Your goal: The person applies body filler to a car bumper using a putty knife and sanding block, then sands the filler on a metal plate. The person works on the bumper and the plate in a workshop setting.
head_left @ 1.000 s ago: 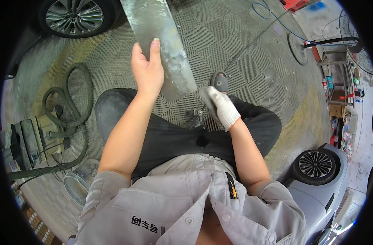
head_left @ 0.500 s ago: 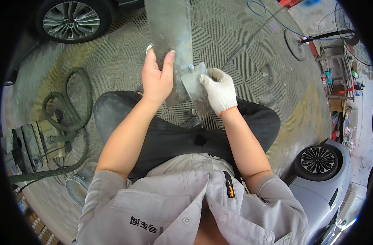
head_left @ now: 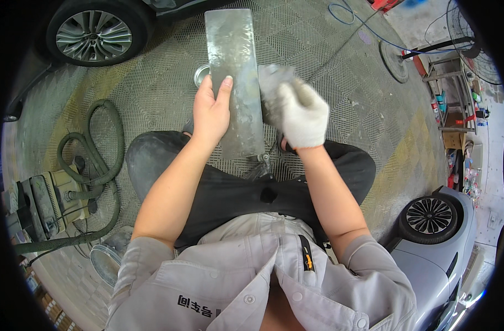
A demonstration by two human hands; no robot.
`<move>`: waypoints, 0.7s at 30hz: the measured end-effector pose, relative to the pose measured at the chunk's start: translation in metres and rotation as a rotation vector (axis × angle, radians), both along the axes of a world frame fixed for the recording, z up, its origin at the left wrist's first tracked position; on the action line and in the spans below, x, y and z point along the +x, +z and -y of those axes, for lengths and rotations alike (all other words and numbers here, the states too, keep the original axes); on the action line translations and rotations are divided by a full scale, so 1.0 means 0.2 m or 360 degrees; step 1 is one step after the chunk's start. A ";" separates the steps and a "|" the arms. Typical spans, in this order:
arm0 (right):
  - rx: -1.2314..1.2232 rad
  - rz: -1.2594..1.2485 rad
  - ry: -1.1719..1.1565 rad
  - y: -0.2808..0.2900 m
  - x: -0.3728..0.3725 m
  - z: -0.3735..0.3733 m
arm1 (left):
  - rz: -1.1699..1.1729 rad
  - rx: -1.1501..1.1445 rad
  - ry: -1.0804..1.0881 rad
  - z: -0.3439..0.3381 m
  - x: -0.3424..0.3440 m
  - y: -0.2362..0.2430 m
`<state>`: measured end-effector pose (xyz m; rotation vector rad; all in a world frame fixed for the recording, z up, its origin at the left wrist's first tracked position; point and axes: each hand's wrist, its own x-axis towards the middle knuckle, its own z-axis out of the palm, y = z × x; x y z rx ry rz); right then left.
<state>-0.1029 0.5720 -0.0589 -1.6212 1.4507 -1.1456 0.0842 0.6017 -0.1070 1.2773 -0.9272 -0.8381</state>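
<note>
My bare left hand [head_left: 211, 113] grips the left edge of a long, grey, smeared metal plate [head_left: 233, 47], thumb lying on its face. The plate stretches away from me above my lap. In a white knit glove, my right hand [head_left: 306, 118] is closed on a flat grey putty scraper [head_left: 273, 81], just right of the plate. Motion blurs the scraper, and a narrow gap seems to part it from the plate. Behind my left fingers shows the shiny rim of a round tin [head_left: 200, 74], mostly hidden.
A dark car's wheel [head_left: 93, 36] stands at the far left. Left of me, a thick green hose [head_left: 119, 129] coils beside a boxy machine [head_left: 64, 190]. A silver car [head_left: 428, 265] is near right; a fan's round base [head_left: 391, 62] and a shelf rack [head_left: 456, 94] stand far right.
My right hand has lifted the scraper off the plate, moving right and away from me. The plate's far end has come nearer and into full view. The left hand keeps its hold.
</note>
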 end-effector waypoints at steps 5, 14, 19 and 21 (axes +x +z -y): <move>-0.0609 -0.0756 0.0422 -0.02 0.07 -0.08 | 0.0087 0.0021 0.0217 -0.04 -0.01 -0.04; -0.0455 -0.1372 0.0925 -0.05 0.01 -0.08 | 0.0134 -0.0112 0.0418 -0.04 0.07 0.03; 0.0032 -0.0856 0.0383 -0.07 -0.13 0.00 | -0.0040 -0.0168 0.0412 -0.01 0.07 0.04; 0.0820 0.0608 0.0149 -0.06 -0.17 0.00 | -0.0044 -0.0148 0.0421 -0.01 0.08 0.04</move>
